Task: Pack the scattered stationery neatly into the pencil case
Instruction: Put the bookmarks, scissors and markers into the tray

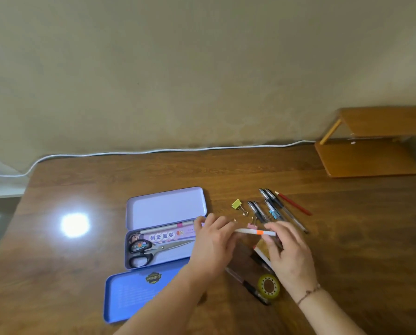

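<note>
Both hands are holding a slim white pen with an orange band (255, 231) level above the wooden tabletop (335, 238), left hand (213, 245) pinching one end, right hand (290, 252) curling fingers round the other, just beside the open purple metal pencil case (165, 209) where steel scissors (153, 250) are lying.

I've got two bare forearms coming in from the lower edge of the frame, no sleeves on either. The left hand (213, 245), centre of frame, wears no ring or band that I can see. The right hand (290, 253), lower right of centre, has a thin dark beaded cord bracelet (308, 293) round its wrist, small beads strung along it.
</note>
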Motion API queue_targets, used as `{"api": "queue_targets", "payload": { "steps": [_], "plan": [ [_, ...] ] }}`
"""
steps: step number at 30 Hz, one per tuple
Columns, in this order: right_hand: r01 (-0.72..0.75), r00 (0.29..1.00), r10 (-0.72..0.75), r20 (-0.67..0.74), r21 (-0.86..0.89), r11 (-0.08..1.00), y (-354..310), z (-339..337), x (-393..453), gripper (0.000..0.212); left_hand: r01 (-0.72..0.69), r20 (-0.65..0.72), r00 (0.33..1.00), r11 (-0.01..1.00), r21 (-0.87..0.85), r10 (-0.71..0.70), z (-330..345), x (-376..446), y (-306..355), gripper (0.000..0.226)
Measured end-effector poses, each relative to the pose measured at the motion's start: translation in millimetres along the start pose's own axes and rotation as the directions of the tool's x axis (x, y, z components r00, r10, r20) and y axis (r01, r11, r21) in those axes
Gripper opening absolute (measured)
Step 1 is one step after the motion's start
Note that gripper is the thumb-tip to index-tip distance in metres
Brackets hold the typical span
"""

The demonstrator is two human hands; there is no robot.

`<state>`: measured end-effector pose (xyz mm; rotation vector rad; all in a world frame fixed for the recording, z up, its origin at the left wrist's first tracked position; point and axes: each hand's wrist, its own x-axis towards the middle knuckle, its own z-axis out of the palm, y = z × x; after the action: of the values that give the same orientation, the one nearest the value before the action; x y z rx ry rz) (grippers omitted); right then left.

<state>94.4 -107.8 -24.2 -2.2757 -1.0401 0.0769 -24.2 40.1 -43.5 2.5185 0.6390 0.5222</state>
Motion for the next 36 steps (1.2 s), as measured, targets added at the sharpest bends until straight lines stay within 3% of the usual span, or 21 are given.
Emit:
{"api": "queue_targets", "payload": {
  "steps": [3, 5, 10, 14, 24, 26, 28, 31, 34, 36],
  "plan": [
    [0.312, 0.949, -0.303, 0.083, -0.129, 0.941, -29, 25, 20, 0.015, 0.017, -0.052, 0.998, 1.0, -0.002, -0.017, -19, -14, -38, 0.012],
    [0.411, 0.91, -0.399, 0.111, -0.137, 0.901, -48, 46, 30, 0.012, 0.039, -0.091, 0.995, 0.999, 0.004, -0.038, -34, -25, -62, 0.012],
    [0.423, 0.897, -0.39, 0.208, -0.146, 0.894, -83, 91, 49, 0.008, 0.222, -0.177, 0.962, 0.973, 0.065, -0.208, -66, -49, -116, 0.032],
    [0.451, 0.878, -0.389, 0.279, -0.211, 0.867, -96, 116, 54, 0.008, 0.294, -0.093, 0.955, 0.946, 0.139, -0.283, -76, -53, -138, 0.034],
    [0.353, 0.918, -0.304, 0.256, -0.175, 0.919, -111, 115, 50, 0.019, 0.32, -0.06, 0.947, 0.932, 0.168, -0.314, -75, -48, -143, 0.021],
    [0.249, 0.96, -0.232, 0.157, -0.102, 0.963, -107, 100, 43, 0.024, 0.335, -0.056, 0.942, 0.927, 0.168, -0.33, -76, -47, -142, 0.022],
    [0.068, 0.998, -0.068, 0.004, -0.028, 0.997, -94, 73, 28, 0.022, 0.345, -0.06, 0.939, 0.925, 0.156, -0.34, -76, -48, -141, 0.025],
    [-0.17, 0.976, 0.16, -0.149, -0.061, 0.983, -62, 31, -13, 0.016, 0.338, -0.065, 0.941, 0.933, 0.121, -0.332, -79, -49, -143, 0.027],
    [-0.273, 0.959, 0.252, -0.128, -0.192, 0.943, -39, 14, -62, 0.012, 0.311, -0.066, 0.95, 0.946, 0.088, -0.306, -81, -51, -144, 0.027],
    [-0.236, 0.971, 0.221, -0.086, -0.261, 0.936, -33, 18, -85, 0.014, 0.285, -0.084, 0.957, 0.954, 0.095, -0.278, -82, -52, -144, 0.03]
  ]
}}
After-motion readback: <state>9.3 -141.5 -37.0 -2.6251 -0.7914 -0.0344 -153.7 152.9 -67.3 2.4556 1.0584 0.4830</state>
